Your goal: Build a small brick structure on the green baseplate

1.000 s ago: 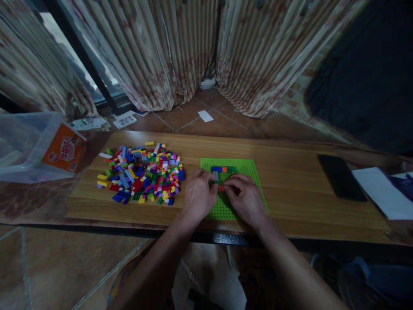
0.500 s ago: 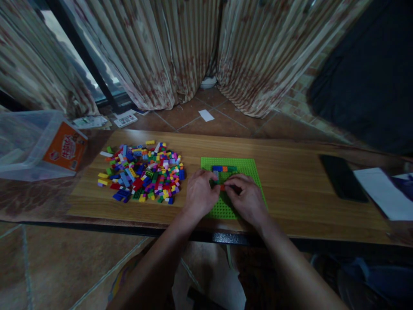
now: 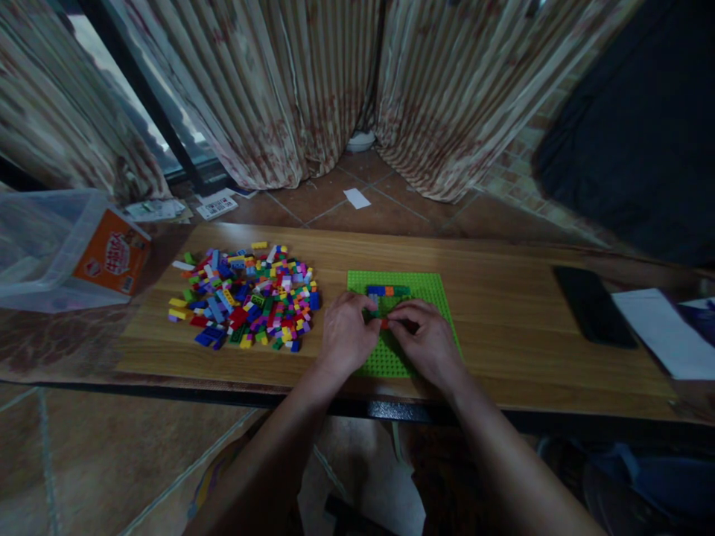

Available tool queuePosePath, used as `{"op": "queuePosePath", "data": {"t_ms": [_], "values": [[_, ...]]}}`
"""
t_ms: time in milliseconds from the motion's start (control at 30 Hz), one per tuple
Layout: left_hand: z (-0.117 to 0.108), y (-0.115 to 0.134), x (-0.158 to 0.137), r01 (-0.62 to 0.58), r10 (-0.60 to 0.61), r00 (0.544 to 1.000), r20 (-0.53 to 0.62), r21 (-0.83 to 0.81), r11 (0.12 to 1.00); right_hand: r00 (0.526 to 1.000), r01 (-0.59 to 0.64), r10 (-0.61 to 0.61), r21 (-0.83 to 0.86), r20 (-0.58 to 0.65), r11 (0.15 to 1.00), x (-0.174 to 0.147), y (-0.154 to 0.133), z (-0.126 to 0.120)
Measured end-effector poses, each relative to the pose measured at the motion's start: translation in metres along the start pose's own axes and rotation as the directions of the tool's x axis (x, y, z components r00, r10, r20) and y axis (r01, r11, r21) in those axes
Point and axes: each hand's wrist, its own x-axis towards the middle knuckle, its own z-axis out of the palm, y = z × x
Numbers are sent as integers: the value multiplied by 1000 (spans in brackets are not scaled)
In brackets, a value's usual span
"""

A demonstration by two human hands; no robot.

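Observation:
On the green baseplate (image 3: pixel 433 290) a row of building bricks (image 3: pixel 389 291) in blue, orange and green runs along the upper part. Just below its left end sits a greyish brick (image 3: pixel 373 298), partly covered by my fingers. My left hand (image 3: pixel 349 333) rests over the plate's left side, fingers curled and pressed close to the bricks; what they grip is hidden. From the right, my right hand (image 3: pixel 429 339) pinches a small red-orange brick (image 3: pixel 384 324) between thumb and fingertips, low over the plate. The fingertips of both hands almost meet there.
A pile of loose bricks (image 3: pixel 246 298) in many colours covers the left of the wooden table (image 3: pixel 503 320). A clear plastic bin (image 3: pixel 56 246) stands beyond the table's left end. A black phone-like slab (image 3: pixel 593 307) and white paper (image 3: pixel 651 327) lie at the right.
My hands and the bricks stay almost in the same place. Only tiny shifts of the right fingertips show at the red-orange brick.

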Motion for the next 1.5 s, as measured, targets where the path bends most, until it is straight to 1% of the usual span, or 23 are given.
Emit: {"op": "queuePosePath", "data": {"t_ms": [200, 367, 600, 700, 800, 900, 967, 1167, 1333, 1500], "values": [[1, 1, 0, 12, -12, 1000, -2, 12, 1000, 999, -35, 36, 23, -24, 999, 1, -1, 2], [3, 3, 2, 51, -51, 999, -3, 38, 998, 999, -39, 39, 33, -13, 999, 2, -2, 3], [5, 6, 3, 88, -88, 996, -17, 22, 996, 998, -57, 57, 19, -8, 998, 2, -8, 4], [4, 4, 4, 78, -78, 997, -6, -4, 997, 998, -58, 58, 27, 0, 998, 3, -7, 3], [2, 1, 6, 72, -70, 997, 36, -59, 996, 998, -61, 61, 75, 10, 995, 4, -2, 1], [-1, -1, 8, 92, -84, 994, 72, -109, 990, 994, -111, 108, 143, 31, 984, 6, 3, -1], [-1, -1, 9, 101, -92, 993, 78, -130, 986, 991, -132, 128, 159, 35, 978, 7, 4, 0], [2, 1, 9, 125, -121, 992, 45, -121, 985, 994, -113, 112, 76, 22, 991, 7, 3, 3], [3, 2, 10, 123, -119, 992, 46, -106, 987, 996, -87, 87, 53, 4, 995, 7, 0, 3], [3, 4, 9, 134, -131, 991, 36, -83, 988, 995, -101, 101, 43, 11, 994, 8, -1, 3]]}}
